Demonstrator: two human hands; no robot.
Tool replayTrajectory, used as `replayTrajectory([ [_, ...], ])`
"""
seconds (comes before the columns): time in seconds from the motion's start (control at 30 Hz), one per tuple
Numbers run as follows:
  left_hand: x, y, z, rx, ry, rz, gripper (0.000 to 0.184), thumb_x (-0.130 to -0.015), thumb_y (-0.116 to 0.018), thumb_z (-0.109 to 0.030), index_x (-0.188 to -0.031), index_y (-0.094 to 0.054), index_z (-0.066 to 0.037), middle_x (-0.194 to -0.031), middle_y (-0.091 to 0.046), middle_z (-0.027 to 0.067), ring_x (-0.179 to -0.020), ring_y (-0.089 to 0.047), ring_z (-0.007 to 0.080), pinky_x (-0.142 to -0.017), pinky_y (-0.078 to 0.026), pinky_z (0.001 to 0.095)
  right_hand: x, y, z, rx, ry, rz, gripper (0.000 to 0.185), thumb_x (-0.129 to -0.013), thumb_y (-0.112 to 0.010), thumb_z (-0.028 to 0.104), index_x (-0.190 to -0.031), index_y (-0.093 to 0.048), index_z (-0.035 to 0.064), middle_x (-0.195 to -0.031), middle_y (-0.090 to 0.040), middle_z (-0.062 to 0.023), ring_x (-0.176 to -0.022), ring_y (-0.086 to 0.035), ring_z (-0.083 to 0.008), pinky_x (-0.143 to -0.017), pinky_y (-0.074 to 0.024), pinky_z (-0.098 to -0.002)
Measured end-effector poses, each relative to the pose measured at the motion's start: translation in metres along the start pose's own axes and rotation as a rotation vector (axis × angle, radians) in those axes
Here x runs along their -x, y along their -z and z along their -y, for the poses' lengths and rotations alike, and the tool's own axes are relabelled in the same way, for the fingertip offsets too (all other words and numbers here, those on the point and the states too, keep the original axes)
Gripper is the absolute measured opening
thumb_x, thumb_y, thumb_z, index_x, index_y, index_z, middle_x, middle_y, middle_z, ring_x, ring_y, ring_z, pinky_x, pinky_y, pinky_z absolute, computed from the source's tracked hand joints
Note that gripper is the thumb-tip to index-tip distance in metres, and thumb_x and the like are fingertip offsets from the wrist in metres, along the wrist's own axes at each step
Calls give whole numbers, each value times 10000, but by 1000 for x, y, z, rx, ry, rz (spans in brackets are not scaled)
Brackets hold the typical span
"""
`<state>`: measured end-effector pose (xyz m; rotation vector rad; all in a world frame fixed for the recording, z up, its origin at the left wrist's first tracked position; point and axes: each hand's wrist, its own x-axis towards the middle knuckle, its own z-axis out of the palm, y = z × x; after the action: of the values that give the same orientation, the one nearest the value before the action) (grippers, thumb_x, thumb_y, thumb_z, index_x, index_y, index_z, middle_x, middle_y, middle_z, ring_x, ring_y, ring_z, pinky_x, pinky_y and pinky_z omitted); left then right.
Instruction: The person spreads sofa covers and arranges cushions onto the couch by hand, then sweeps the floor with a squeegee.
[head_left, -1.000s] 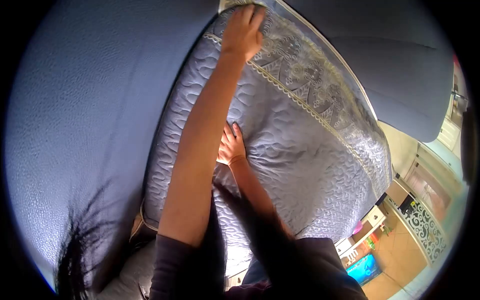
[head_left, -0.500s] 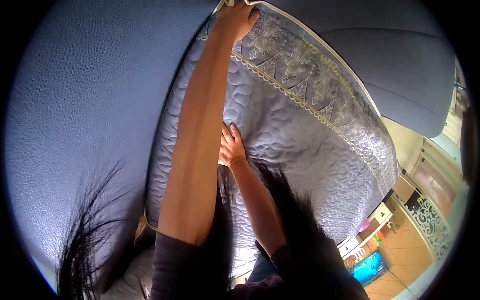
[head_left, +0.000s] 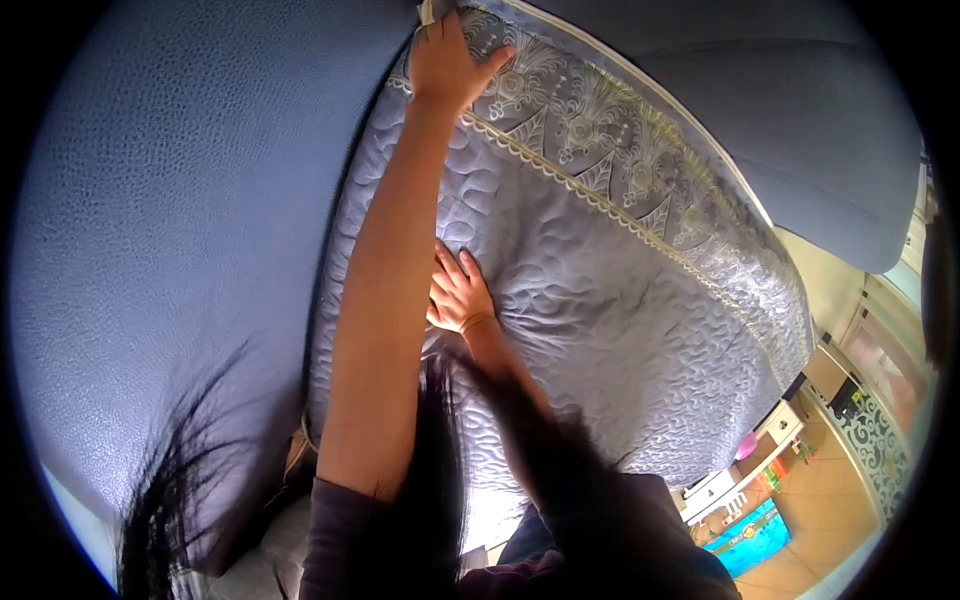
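A grey quilted sofa cover (head_left: pixel 600 330) with a lace-like patterned border and cream trim lies spread over the seat. At its far corner, my left hand (head_left: pixel 445 65) rests palm down on the patterned border, thumb held out to the right and fingers toward the cream edge. Its fingertips are partly hard to make out. My right hand (head_left: pixel 460 293) presses flat on the quilted middle, fingers apart, with creases fanning out beside it. My left forearm partly covers this hand's edge. Neither hand holds anything.
A blue-grey leather-textured backrest (head_left: pixel 200 200) rises along the left. A dark grey padded section (head_left: pixel 800 130) stands beyond the cover's far edge. At lower right are a lit blue screen (head_left: pixel 752 540), a white cabinet (head_left: pixel 710 495) and a tiled floor (head_left: pixel 830 480). Dark hair hangs across the lower view.
My left hand has shifted slightly back from the cover's far edge and lies flatter, its thumb spread wider. The right hand stays in place. The view has turned slightly.
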<state>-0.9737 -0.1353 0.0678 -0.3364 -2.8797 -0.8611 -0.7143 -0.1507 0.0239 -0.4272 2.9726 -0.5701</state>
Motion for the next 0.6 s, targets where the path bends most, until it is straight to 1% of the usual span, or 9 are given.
replayTrajectory([
  [0.07,-10,10,8,92,20,26,654,-610,-571,-409,-1045,-365,33,-993,-446,189,-950,-404,317,-811,-330,369,-5,3,2,23,12,-29,507,-711,-332,312,-1202,-247,215,-1279,-147,34,-1180,-113,-140,-955,-24,-366],
  [0.17,-21,13,10,156,66,281,754,-548,-605,-452,-1061,-343,35,-1027,-423,195,-951,-401,327,-807,-338,353,-2,3,1,-25,-5,59,524,-707,-330,297,-1213,-217,217,-1285,-128,28,-1184,-98,-142,-958,-10,-369],
  [0.27,-22,18,7,276,149,533,577,-685,-498,-364,-1102,-339,3,-1157,-324,158,-1073,-306,264,-863,-273,353,-3,-1,1,-42,-4,34,535,-696,-345,301,-1210,-221,216,-1284,-133,26,-1183,-101,-145,-958,-6,-369],
  [0.33,-23,14,14,161,137,385,793,-545,-598,-470,-1081,-316,42,-1075,-388,195,-982,-382,319,-828,-313,363,-2,1,1,17,6,17,529,-688,-358,299,-1198,-250,213,-1282,-139,26,-1182,-109,-149,-957,-12,-370],
  [0.37,-14,6,19,160,145,392,793,-545,-598,-470,-1081,-316,42,-1075,-388,195,-982,-382,319,-828,-313,363,1,0,2,16,4,-11,520,-690,-361,306,-1191,-267,209,-1278,-151,26,-1180,-116,-149,-956,-18,-370],
  [0.43,-6,-18,20,-30,24,20,838,-528,-595,-497,-1096,-303,47,-1092,-373,192,-1003,-364,303,-852,-279,373,2,-5,-1,27,22,-26,499,-688,-377,330,-1164,-321,192,-1263,-192,24,-1175,-132,-153,-952,-34,-377],
  [0.47,0,-24,11,-22,22,22,838,-528,-595,-497,-1096,-303,47,-1092,-373,192,-1003,-364,303,-852,-279,373,5,-10,-4,33,16,-24,499,-688,-377,330,-1164,-321,192,-1263,-192,24,-1175,-132,-153,-952,-34,-377],
  [0.53,16,-27,-2,-173,124,-323,844,-530,-580,-516,-1093,-304,48,-1088,-371,186,-1002,-358,296,-854,-259,387,5,-13,-3,303,34,56,495,-685,-380,343,-1157,-329,204,-1255,-212,27,-1174,-134,-157,-951,-29,-383],
  [0.6,11,-16,-2,-175,126,-266,835,-524,-583,-520,-1076,-321,48,-1067,-388,183,-990,-364,303,-844,-275,379,2,-6,-1,400,37,82,487,-685,-376,348,-1153,-333,219,-1249,-226,30,-1174,-134,-160,-950,-23,-388],
])
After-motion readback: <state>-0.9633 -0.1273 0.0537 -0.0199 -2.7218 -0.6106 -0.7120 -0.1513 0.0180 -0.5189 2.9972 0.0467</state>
